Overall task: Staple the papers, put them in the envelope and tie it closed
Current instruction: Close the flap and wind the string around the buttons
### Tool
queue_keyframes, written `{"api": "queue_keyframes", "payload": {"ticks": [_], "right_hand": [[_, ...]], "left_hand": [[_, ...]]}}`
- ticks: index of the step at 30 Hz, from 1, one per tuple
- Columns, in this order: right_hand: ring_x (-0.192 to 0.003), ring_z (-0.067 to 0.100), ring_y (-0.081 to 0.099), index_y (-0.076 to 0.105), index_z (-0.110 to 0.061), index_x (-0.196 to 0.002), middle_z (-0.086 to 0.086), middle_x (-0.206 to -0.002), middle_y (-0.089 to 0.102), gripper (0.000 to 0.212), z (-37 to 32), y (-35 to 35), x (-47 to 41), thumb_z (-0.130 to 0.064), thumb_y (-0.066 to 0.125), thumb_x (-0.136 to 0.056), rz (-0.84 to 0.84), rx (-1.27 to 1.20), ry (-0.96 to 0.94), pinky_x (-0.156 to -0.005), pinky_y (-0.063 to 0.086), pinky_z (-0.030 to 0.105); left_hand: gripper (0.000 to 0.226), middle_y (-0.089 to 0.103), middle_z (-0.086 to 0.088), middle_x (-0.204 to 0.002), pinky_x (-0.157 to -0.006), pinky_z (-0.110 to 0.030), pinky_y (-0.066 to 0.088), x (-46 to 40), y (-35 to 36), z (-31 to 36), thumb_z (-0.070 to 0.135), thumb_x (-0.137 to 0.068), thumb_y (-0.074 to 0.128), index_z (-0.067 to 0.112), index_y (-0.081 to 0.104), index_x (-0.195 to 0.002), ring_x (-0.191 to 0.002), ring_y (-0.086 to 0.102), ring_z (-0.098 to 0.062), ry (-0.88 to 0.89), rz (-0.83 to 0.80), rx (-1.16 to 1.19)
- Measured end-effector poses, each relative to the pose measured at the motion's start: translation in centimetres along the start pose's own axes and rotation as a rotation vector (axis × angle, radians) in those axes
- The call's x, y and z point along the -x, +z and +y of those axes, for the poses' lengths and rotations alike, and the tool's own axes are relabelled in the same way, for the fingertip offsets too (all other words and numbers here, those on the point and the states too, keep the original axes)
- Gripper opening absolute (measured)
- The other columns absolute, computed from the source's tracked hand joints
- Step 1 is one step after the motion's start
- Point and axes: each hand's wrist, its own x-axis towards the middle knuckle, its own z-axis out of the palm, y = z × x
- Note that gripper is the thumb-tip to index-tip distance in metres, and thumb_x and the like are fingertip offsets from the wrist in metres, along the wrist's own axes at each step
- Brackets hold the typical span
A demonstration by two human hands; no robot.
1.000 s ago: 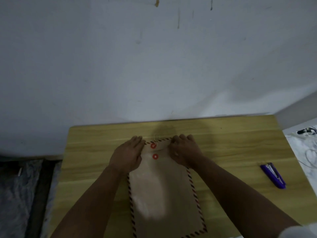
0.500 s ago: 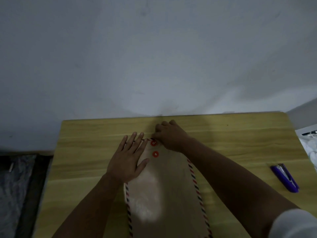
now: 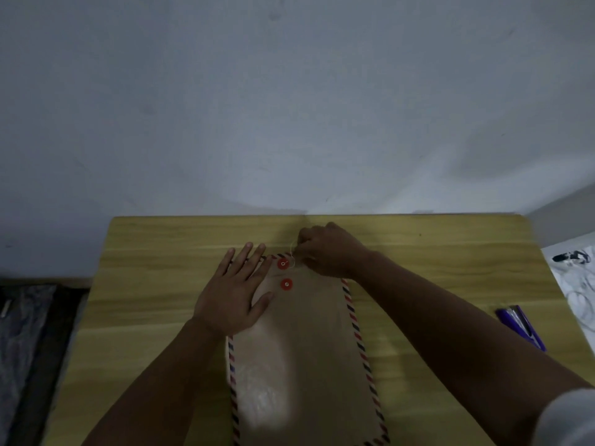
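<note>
A brown envelope (image 3: 306, 349) with a red-and-blue striped border lies lengthwise on the wooden table (image 3: 161, 252). Two red button discs sit near its far end, the upper disc (image 3: 283, 263) on the folded flap and the lower disc (image 3: 286, 284) on the body. My left hand (image 3: 236, 291) lies flat with spread fingers on the envelope's far left corner. My right hand (image 3: 325, 251) is at the far right of the flap, fingers pinched on a thin white string (image 3: 291, 252) that runs from the upper disc. No papers are visible outside the envelope.
A purple stapler (image 3: 521, 326) lies near the table's right edge. White material with dark marks (image 3: 573, 272) sits beyond that edge. A plain grey wall rises right behind the table. Dark floor shows at the left.
My left hand went from curled on the flap to flat with spread fingers. My right hand moved toward the far edge and took hold of the string by the upper disc.
</note>
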Motion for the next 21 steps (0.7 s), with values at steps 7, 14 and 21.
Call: {"api": "queue_keyframes", "payload": {"ticks": [7, 14, 21], "right_hand": [[-0.101, 0.026, 0.061, 0.071, -0.019, -0.116, 0.005, -0.115, 0.065, 0.029, -2.0, -0.1, -1.4, -0.029, 0.048, -0.101, -0.09, 0.23, -0.057, -0.091, 0.044, 0.043], [-0.085, 0.026, 0.065, 0.072, -0.015, -0.098, 0.006, -0.097, 0.069, 0.019, -1.9, 0.9, -2.3, -0.029, 0.062, -0.089, -0.003, 0.349, -0.174, -0.081, 0.044, 0.04], [-0.087, 0.021, 0.059, 0.063, -0.017, -0.091, 0.0, -0.095, 0.062, 0.02, -1.1, -0.1, -2.7, -0.034, 0.069, -0.085, 0.094, -0.398, 0.193, -0.08, 0.05, 0.041]], "left_hand": [[0.073, 0.012, -0.004, -0.173, -0.128, -0.052, 0.013, 0.0, 0.1, -0.1, 0.062, -0.104, 0.027, 0.02, 0.021, -0.163, -0.161, 0.0, -0.023, 0.007, 0.026, 0.02], [0.072, 0.016, -0.004, -0.172, -0.128, -0.052, 0.013, 0.0, 0.3, -0.1, 0.061, -0.104, 0.03, 0.02, 0.024, -0.163, -0.161, 0.002, -0.024, 0.012, 0.055, 0.04], [0.072, 0.017, -0.005, -0.172, -0.128, -0.052, 0.014, 0.0, 0.4, -0.2, 0.061, -0.103, 0.03, 0.02, 0.027, -0.162, -0.161, 0.003, -0.025, 0.015, 0.055, 0.026]]}}
